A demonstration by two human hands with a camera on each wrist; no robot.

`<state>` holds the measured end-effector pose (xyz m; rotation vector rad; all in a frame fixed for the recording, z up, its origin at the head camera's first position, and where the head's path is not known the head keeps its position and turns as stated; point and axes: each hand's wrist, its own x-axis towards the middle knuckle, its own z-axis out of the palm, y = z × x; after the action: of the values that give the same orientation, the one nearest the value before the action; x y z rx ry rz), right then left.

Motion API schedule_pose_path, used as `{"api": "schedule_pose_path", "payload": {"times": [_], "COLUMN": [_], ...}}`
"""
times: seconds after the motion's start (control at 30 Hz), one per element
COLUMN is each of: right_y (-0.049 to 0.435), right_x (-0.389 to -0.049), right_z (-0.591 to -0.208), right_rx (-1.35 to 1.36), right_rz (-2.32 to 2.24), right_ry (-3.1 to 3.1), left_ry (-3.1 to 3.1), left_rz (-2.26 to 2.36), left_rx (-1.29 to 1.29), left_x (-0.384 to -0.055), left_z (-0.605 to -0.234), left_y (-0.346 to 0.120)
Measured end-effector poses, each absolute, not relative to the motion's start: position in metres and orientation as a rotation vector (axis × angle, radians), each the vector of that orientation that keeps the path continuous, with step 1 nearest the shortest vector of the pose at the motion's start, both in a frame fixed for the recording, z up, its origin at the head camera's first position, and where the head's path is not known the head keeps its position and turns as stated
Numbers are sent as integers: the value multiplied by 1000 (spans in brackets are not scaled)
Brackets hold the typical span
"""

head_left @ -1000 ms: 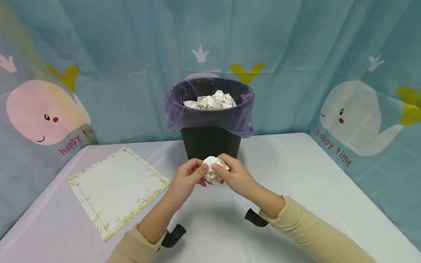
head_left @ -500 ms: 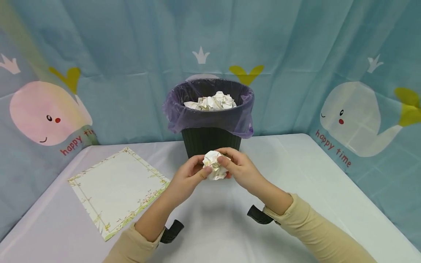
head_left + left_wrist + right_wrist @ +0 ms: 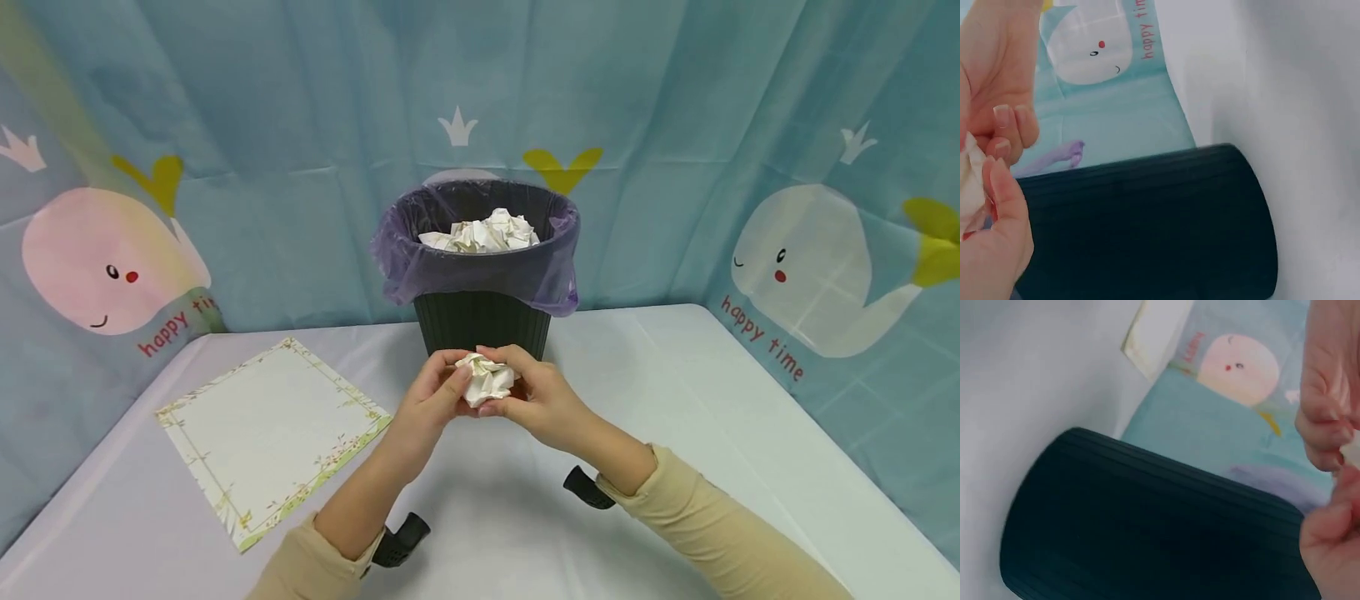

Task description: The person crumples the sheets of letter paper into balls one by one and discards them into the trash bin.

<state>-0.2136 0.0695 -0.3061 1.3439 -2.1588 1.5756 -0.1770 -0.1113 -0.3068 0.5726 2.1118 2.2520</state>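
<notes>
White table [image 3: 720, 400], blue curtain [image 3: 300, 242], paper ball [image 3: 490, 382]

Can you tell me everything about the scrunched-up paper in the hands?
The scrunched-up paper is a rough, whitish ball with faint yellowish patches and lots of uneven creases and folds. The left hand and the right hand hold it between them, fingers curled round its sides. It's above the white table, in front of the dark bin. Its far side is hidden.
</notes>
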Motion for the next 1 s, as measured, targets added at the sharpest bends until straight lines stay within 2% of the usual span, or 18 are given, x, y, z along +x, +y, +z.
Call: {"api": "schedule_pose_path", "payload": {"times": [0.23,0.43,0.57,0.73,1.0], "right_y": [68,77,85,93,95], "right_x": [-214,-207,-205,-206,-207], "right_z": [-316,-307,-295,-284,-284], "right_rx": [1254,1166,1164,1100,1172], "right_rz": [1571,1465,1574,1646,1615], "right_ry": [-2162,-2277,-2154,-2109,-1948], "left_ry": [2066,2221,2532,2814,2627], "left_rz": [2375,2194,2146,2387,2471], "left_rx": [417,413,461,347,179], "left_x": [-181,-180,-187,-213,-253], "left_z": [-316,-312,-293,-255,-212], "left_y": [-102,-109,-120,-140,-160]}}
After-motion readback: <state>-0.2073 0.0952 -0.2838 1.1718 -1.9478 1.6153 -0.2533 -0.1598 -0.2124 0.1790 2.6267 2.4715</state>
